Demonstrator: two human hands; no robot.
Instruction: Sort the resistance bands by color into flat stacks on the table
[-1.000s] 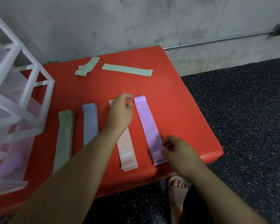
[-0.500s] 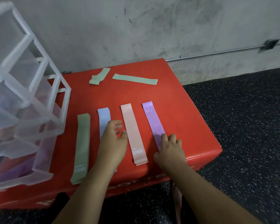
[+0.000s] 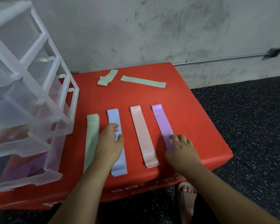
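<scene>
Both hands are down on the red padded table [image 3: 189, 120] now, nothing clenched and nothing grabbed. My left hand [image 3: 109, 143] rests on the light blue stack of flat bands [image 3: 115, 118], fingers [image 3: 113, 126] loose and slightly bent across it, thumb lying on the same stack. Half a second ago that thumb was over against the pale pink stack of flat bands [image 3: 142, 135], and a second ago I was pinching the pink one's far end, so the hand has slid left; pink now sits untouched between my two hands. My right hand [image 3: 183, 153] hasn't really gone anywhere: it's still pressing the near end of the lilac purple stack of flat bands [image 3: 162, 122], fingertips [image 3: 176, 137] laid on top, not gripping.

Just left of my left knuckles is the sage green stack of flat bands [image 3: 92, 138]. Well beyond my fingertips, near the far edge, two loose ones lie where they were: a folded sage green band [image 3: 107, 78] and a flat sage green band [image 3: 143, 81].

Off to the left of my left hand stands a white translucent plastic drawer unit [image 3: 31, 81]. Under my right forearm there's my foot in a tan slide sandal [image 3: 187, 198].
</scene>
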